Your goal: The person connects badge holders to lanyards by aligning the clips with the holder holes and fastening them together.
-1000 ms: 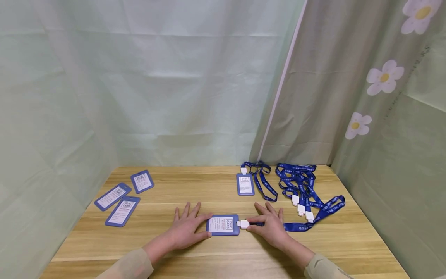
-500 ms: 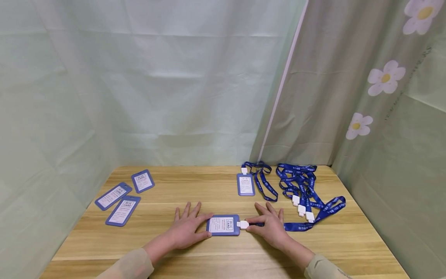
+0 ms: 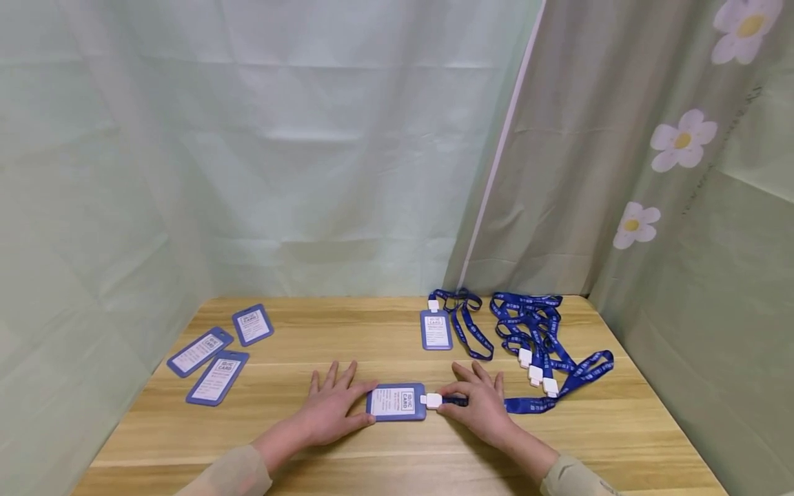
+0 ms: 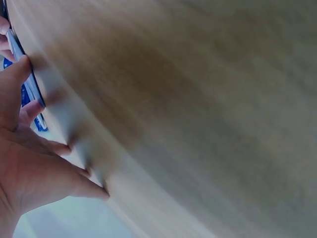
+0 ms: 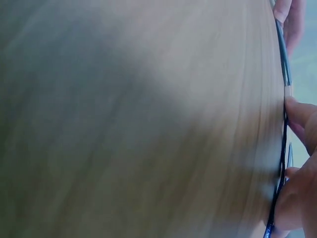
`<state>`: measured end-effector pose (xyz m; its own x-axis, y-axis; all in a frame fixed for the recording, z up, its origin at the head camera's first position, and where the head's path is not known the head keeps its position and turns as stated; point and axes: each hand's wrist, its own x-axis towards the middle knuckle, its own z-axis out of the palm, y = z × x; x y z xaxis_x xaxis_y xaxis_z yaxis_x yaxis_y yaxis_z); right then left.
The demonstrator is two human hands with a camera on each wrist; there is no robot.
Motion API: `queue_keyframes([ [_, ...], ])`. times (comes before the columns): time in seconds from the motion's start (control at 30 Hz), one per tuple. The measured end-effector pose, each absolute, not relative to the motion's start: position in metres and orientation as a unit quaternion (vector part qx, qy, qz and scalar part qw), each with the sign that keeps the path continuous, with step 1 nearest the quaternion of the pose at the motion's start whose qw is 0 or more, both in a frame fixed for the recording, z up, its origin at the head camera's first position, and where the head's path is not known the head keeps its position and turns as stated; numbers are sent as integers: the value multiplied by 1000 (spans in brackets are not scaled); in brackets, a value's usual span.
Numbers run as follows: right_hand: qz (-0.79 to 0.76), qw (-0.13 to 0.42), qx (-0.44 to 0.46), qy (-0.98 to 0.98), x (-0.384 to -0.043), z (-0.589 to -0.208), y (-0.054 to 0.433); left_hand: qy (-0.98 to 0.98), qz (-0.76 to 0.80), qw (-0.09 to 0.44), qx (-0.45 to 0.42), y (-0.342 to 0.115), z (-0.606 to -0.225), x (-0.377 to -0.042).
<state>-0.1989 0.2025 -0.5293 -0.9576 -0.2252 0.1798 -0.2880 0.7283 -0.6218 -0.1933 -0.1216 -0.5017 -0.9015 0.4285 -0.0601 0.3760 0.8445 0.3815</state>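
A blue ID card holder [image 3: 395, 402] lies flat on the table, its printed card turned sideways. My left hand [image 3: 330, 413] holds its left end between thumb and index finger, with the other fingers spread on the tabletop. My right hand [image 3: 482, 406] pinches the white buckle [image 3: 433, 401] of a blue lanyard [image 3: 530, 405] between thumb and index finger. The buckle's tab meets the holder's slotted right end; whether it is latched I cannot tell. The strap passes beneath the right hand, which hides part of it. In the left wrist view, the holder [image 4: 32, 88] appears edge-on.
Three more card holders [image 3: 217, 377] lie at the left. At the back centre, a holder [image 3: 436, 331] is joined to a lanyard [image 3: 474, 334]. Several blue lanyards [image 3: 527, 317] with white buckles [image 3: 535, 375] are heaped at the right. Curtains [image 3: 341, 172] stand behind the wooden table [image 3: 347, 468].
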Motion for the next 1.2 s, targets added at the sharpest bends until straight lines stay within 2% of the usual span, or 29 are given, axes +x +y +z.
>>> queue_keyframes([
  [0.47, 285, 82, 132, -946, -190, -520, 220, 959, 172, 58, 216, -160, -500, -200],
  [0.73, 253, 69, 123, -957, -191, -518, 227, 969, 153, 51, 189, -187, -496, -201],
  [1.0, 247, 61, 114, -960, -192, -518, 229, 982, 103, 11, 158, -197, -495, -203],
  [1.2, 226, 75, 150, -960, -189, -519, 232, 984, 92, -13, 154, -196, -496, -200],
])
